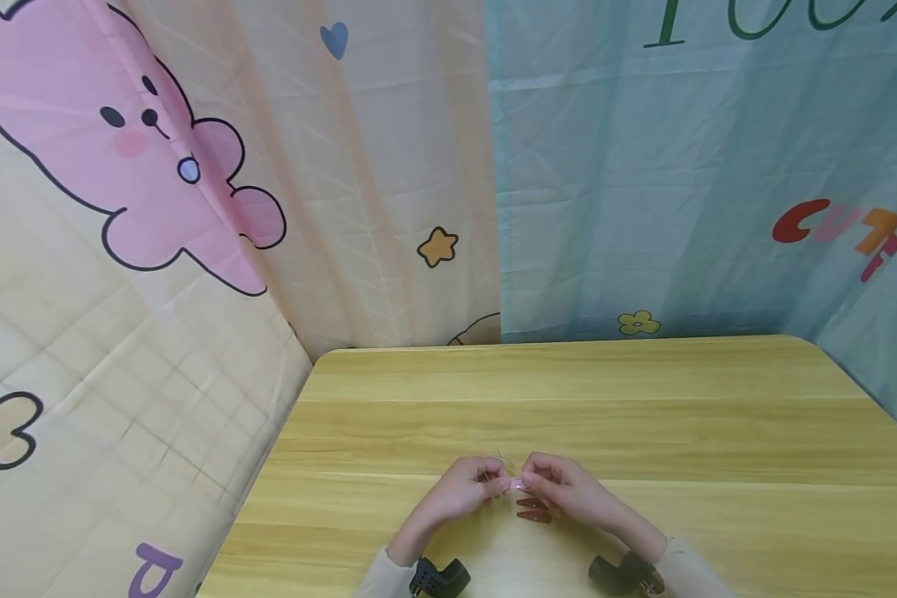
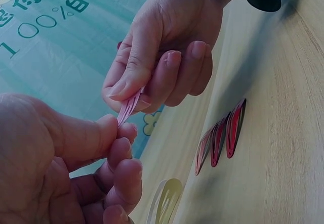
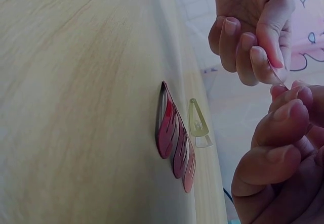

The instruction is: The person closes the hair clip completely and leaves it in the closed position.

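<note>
A pink snap hair clip [image 2: 129, 106] is held in the air between both hands, over the table. My left hand [image 1: 463, 492] pinches one end of it between thumb and forefinger. The other end is pinched by the thumb and forefinger of my right hand [image 1: 571, 492], which cover part of the clip. Below the hands, three snap clips in shades from dark red to pink [image 3: 175, 138] lie side by side in a slanted row. Past them sit a yellow clip [image 3: 198, 118] and a whitish clip [image 3: 204, 141], close together.
The light wooden table [image 1: 613, 415] reaches back to a printed curtain [image 1: 389, 166] along the rear and sides. Dark camera mounts [image 1: 441, 579] sit at the wrists, just below the pale sleeves [image 1: 389, 575].
</note>
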The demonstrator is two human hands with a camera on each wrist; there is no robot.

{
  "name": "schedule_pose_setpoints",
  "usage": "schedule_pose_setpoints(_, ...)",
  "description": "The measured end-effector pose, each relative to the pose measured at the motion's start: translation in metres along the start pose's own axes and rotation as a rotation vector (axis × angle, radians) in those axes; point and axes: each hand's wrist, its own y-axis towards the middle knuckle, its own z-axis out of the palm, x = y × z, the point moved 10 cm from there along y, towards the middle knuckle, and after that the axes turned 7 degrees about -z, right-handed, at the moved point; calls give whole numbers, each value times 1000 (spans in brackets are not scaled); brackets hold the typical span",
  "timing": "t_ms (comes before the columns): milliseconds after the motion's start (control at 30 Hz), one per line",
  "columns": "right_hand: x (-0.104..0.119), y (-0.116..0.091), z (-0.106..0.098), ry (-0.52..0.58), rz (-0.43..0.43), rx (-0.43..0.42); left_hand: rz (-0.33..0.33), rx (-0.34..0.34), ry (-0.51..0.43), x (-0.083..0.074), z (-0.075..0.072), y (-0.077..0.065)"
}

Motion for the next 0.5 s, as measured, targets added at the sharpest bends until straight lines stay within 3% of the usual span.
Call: schedule_pose_setpoints(500,1,0,1,-4,-12,17,4,16,-24,-1,0,-1)
